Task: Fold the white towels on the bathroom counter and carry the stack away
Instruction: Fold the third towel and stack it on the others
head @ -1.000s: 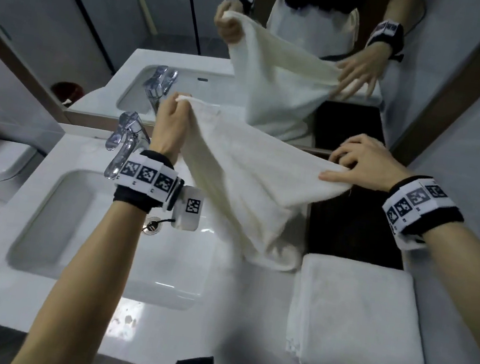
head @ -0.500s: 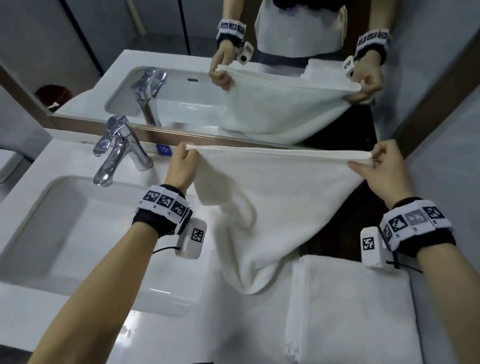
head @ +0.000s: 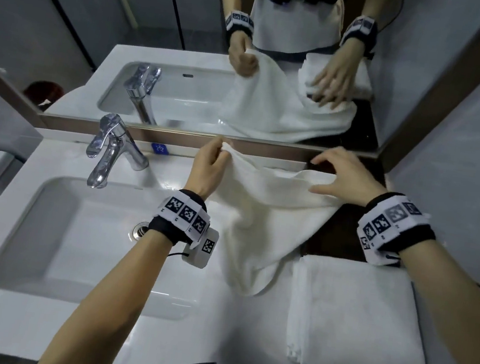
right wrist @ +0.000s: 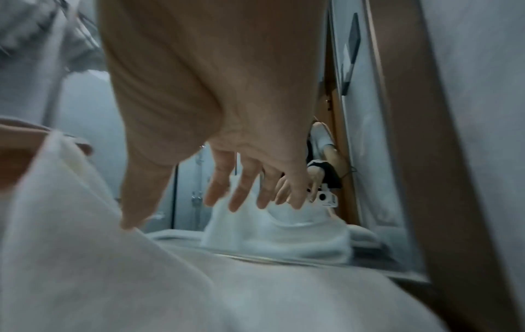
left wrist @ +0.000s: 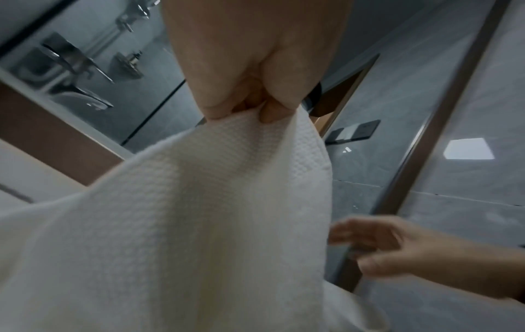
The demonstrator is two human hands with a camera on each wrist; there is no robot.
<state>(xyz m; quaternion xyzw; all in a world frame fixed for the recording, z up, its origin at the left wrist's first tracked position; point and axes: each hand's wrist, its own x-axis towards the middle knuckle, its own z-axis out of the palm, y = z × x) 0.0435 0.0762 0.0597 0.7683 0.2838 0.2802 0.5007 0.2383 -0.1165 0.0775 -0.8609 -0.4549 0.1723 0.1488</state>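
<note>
The loose white waffle-weave towel (head: 262,215) hangs above the white bathroom counter (head: 211,346), between the rectangular white sink basin (head: 41,247) and the dark counter section (head: 335,237) at the right wall. Its upper edge runs close in front of the brown-framed wall mirror (head: 177,137); its lower edge drapes onto the counter and touches the near left corner of the folded white towel stack (head: 357,325). The stack lies flat at the counter's right end, against the grey wall. The chrome single-lever faucet (head: 111,152) stands to the left, well apart from the towel. Bare counter surface lies in front of the basin and left of the stack.

Left hand (head: 209,162): raised, fingers and thumb curled, pinching the towel's upper left corner; the left wrist view shows the fabric bunched at the fingertips (left wrist: 267,114).

Right hand (head: 343,177): fingers (right wrist: 241,191) extended and spread, palm down over the towel's upper right portion, gripping nothing. The thumb lies against the cloth; whether the other fingers touch it cannot be determined. The hands are well apart.
</note>
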